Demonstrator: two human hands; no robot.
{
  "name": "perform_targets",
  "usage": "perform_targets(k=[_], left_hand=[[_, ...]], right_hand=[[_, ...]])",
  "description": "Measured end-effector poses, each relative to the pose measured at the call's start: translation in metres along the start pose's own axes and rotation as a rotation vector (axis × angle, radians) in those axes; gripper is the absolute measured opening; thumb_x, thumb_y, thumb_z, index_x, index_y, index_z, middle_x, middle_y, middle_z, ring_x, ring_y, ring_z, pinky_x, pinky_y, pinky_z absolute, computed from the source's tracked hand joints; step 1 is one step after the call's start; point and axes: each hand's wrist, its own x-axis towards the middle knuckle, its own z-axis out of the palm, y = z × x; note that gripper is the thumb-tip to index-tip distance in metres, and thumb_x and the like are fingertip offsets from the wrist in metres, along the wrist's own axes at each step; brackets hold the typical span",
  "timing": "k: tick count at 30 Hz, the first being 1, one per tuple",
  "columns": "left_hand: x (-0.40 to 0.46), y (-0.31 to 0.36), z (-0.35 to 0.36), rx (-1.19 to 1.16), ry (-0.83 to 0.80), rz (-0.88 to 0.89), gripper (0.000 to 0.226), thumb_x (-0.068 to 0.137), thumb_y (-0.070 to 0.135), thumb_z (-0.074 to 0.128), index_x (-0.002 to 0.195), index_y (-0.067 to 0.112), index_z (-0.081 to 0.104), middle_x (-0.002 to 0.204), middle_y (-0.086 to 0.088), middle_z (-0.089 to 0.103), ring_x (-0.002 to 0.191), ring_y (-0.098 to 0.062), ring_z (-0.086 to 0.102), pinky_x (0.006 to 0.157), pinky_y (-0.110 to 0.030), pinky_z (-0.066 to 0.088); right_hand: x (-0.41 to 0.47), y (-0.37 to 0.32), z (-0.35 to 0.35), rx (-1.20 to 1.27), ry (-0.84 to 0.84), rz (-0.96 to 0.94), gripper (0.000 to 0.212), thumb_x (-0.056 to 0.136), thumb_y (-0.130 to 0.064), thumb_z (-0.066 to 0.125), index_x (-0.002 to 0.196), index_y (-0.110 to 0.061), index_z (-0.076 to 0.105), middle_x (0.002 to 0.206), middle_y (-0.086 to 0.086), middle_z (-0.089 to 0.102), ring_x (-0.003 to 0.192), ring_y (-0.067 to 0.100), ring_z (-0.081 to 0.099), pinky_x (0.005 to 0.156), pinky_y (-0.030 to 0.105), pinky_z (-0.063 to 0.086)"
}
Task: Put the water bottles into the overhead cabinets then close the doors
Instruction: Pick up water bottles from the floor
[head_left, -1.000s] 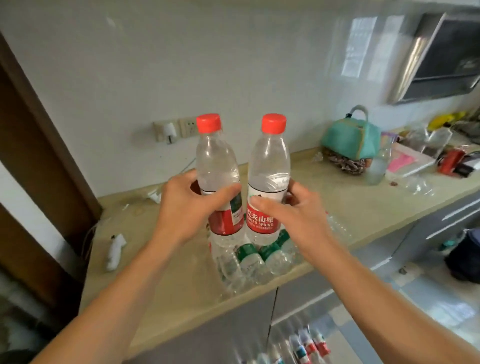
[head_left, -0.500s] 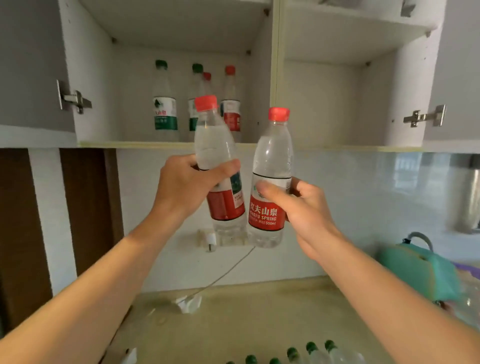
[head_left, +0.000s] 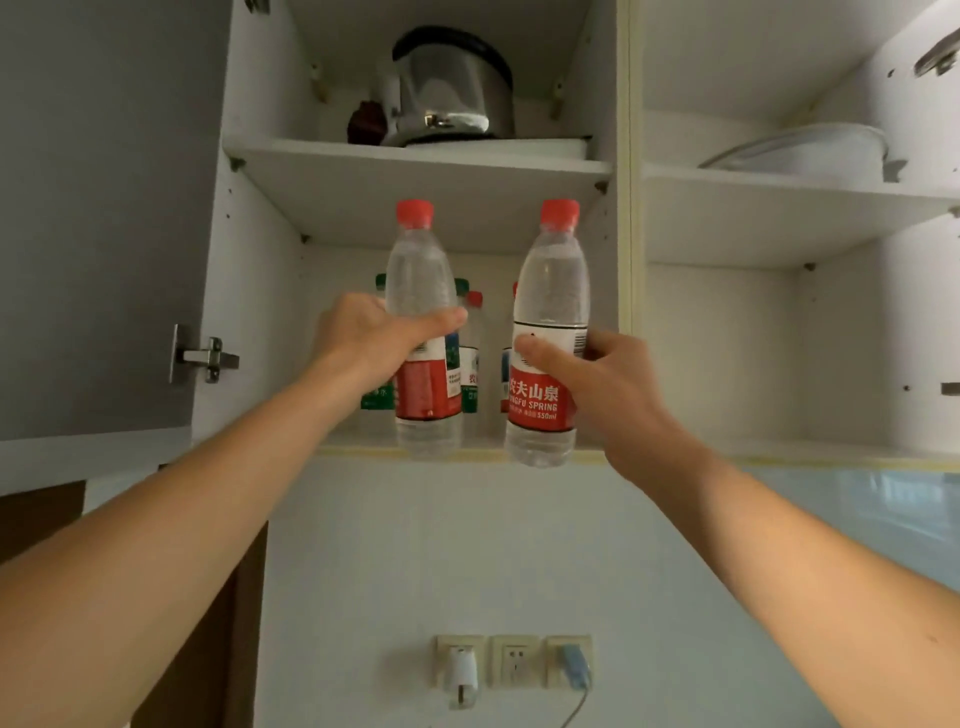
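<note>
Bottles (head_left: 426, 332) now raised level with lower cabinet shelf (head_left: 675, 453).

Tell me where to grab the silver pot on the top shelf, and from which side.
Judging from below: take the silver pot by its body, one hand each side, coming from the open front. It sits upright on the upper shelf of the left compartment, with the cabinet wall close on its right and a dark object at its left, so side access looks tight. No handle is clearly visible.
</note>
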Motion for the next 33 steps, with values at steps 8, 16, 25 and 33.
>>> perform_targets(k=[8, 16, 25, 33], left_hand=[[0.063, -0.050, 0.037, 0.097, -0.020, -0.072, 0.056, 0.068, 0.070, 0.076, 0.086, 0.018, 0.062, 0.082, 0.000, 0.068, 0.073, -0.015, 0.064, 0.065, -0.030, 0.052], [0.072, -0.074, 0.039, 0.099, -0.246, 0.014, 0.040, 0.072, 0.054, 0.084, 0.099, 0.030, 0.066, 0.096, 0.007, 0.072, 0.085, -0.011, 0.068, 0.070, -0.029, 0.056], [0.065, -0.100, 0.061, 0.111, -0.218, 0.017, 0.059, 0.077, 0.041, 0.084, 0.123, 0.020, 0.053, 0.113, 0.002, 0.066, 0.101, -0.018, 0.064, 0.090, -0.038, 0.054], [0.079, -0.098, 0.085, 0.105, -0.204, -0.041, 0.056, 0.080, 0.032, 0.084, 0.126, 0.015, 0.056, 0.120, -0.005, 0.067, 0.106, -0.024, 0.064, 0.084, -0.033, 0.049]], right_hand=[[0.064, 0.046, 0.035, -0.103, 0.128, 0.121, 0.044, 0.077, -0.043, 0.084, 0.110, -0.018, 0.070, 0.096, -0.001, 0.076, 0.082, 0.016, 0.075, 0.068, 0.034, 0.062], [0.087, 0.074, 0.031, -0.190, 0.038, 0.116, 0.031, 0.076, -0.046, 0.082, 0.095, -0.028, 0.066, 0.087, -0.003, 0.078, 0.075, 0.012, 0.077, 0.066, 0.029, 0.061], [0.102, 0.089, 0.036, -0.374, 0.001, 0.083, 0.048, 0.084, -0.047, 0.077, 0.122, -0.021, 0.062, 0.101, -0.005, 0.072, 0.083, 0.008, 0.070, 0.062, 0.019, 0.054], [0.121, 0.102, 0.039, -0.417, 0.042, 0.166, 0.055, 0.084, -0.044, 0.078, 0.127, -0.015, 0.061, 0.108, 0.002, 0.072, 0.083, 0.011, 0.070, 0.059, 0.022, 0.054]])
